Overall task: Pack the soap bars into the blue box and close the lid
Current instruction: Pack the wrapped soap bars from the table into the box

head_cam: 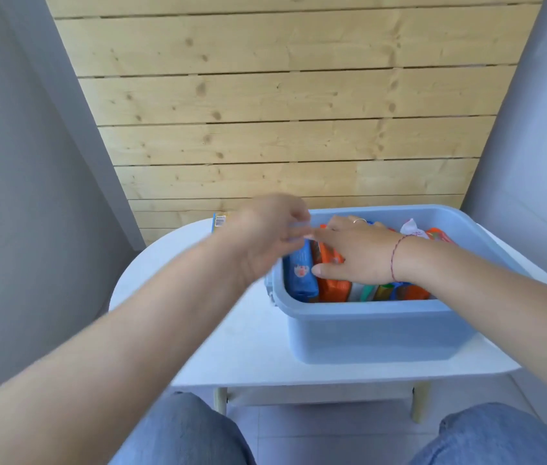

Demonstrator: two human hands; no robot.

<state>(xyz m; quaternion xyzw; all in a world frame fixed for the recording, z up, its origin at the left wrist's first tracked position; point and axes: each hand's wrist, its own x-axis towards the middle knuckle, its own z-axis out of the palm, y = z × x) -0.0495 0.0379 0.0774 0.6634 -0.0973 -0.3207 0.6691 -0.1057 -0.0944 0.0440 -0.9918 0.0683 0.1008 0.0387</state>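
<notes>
The blue box [366, 330] stands open on the white table [248, 347], filled with several wrapped soap bars on edge. At its left end a blue soap bar [300, 275] stands next to an orange soap bar [332, 286]. My right hand [356, 253] lies flat inside the box, fingers straight, pressing on the orange bars. My left hand [265, 236] is motion-blurred over the box's left rim, with its fingertips just above the blue bar. The blur hides whether it holds anything. No lid is in sight.
One more soap pack [220, 221], yellow and blue, shows on the table behind my left hand. A wooden plank wall rises right behind the table. Grey walls close in on both sides. My knees are under the table's near edge.
</notes>
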